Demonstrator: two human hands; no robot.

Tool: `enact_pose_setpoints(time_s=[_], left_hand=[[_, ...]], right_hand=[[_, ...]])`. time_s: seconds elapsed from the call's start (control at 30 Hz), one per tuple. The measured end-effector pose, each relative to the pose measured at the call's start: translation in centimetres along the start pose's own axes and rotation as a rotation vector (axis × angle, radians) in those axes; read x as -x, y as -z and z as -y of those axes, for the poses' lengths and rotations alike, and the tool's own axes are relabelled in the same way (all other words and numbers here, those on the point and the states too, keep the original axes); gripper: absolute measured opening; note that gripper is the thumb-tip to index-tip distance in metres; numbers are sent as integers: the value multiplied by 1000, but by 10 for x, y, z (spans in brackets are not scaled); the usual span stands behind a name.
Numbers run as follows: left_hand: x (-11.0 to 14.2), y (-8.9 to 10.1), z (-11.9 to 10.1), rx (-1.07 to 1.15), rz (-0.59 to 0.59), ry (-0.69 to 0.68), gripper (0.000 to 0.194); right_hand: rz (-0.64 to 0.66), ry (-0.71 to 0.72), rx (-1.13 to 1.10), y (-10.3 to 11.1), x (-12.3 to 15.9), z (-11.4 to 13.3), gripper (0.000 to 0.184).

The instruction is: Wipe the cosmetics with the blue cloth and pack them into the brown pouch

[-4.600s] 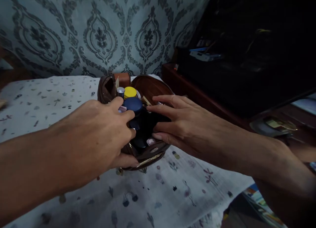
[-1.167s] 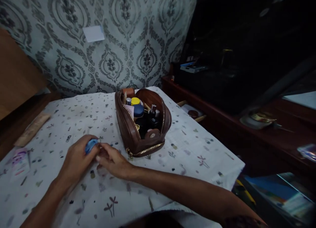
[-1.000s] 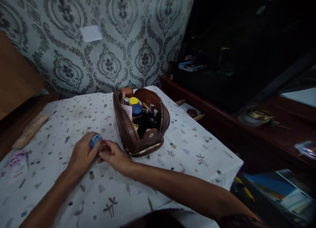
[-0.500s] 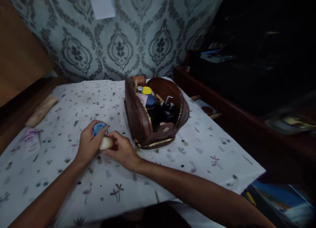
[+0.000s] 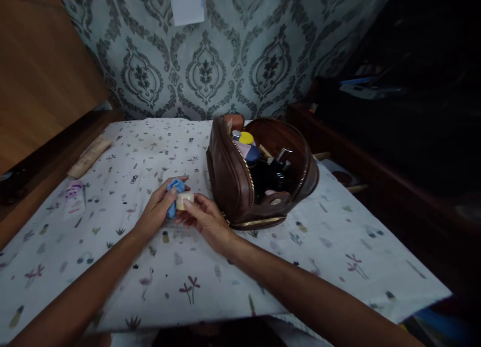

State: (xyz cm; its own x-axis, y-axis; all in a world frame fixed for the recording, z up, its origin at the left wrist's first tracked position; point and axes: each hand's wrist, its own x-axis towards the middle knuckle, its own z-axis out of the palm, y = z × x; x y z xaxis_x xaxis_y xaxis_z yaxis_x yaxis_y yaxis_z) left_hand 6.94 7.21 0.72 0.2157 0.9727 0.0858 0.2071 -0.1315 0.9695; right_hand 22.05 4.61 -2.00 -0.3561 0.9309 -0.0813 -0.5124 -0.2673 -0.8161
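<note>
My left hand (image 5: 156,210) is closed on a crumpled blue cloth (image 5: 175,185), which presses against the left side of a small cream-coloured jar (image 5: 185,201). Fingers of my right hand (image 5: 210,222) are wrapped round that jar from the right, thumb on its front. Both hands are above the patterned tablecloth, left of a brown cosmetic bag (image 5: 231,177). The bag stands unzipped, with a yellow-lidded item (image 5: 246,138), a blue-and-pale item (image 5: 252,153) and several dark bottles inside. What is written on the jar, if anything, cannot be read.
At the table's left lie a beige tube (image 5: 90,157) and a white-and-purple tube (image 5: 75,198). A wooden panel (image 5: 45,76) rises at the left. Patterned wallpaper with a white switch plate (image 5: 187,8) is behind. Dark furniture (image 5: 361,161) borders the right edge.
The camera view has turned, so the scene sits further right. The jar has been turned in my right hand, and the blue cloth now presses on its side.
</note>
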Motion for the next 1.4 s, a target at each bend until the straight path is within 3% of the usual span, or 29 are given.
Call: enact_pose_setpoints(time_s=[0.2,0.33,0.5,0.7,1.0,1.23,1.4], left_hand=[[1,3,2,-112,91,-58,71],[3,4,6,-274,55,-112,50],[5,8,11,-459,57,-300,36],[3,15,21,-706,15,-533,39],[3,29,28,-1130,-151,-895,30],[-1,28,28,-1193,-176,-1091,24],[-2,28,26,-1136,-135,-1136,27]], right_hand=[[76,-54,15,4,2,2,67],[104,-50,47,7,2,0,68],[108,-46,38,7,0,-1,70],[39,-7,-9,7,-1,-3,69],[-52,37,-98,5,1,-7,74],[-89,46,-113,0,2,-2,76],[-80,92,-65,3,-1,-6,76]])
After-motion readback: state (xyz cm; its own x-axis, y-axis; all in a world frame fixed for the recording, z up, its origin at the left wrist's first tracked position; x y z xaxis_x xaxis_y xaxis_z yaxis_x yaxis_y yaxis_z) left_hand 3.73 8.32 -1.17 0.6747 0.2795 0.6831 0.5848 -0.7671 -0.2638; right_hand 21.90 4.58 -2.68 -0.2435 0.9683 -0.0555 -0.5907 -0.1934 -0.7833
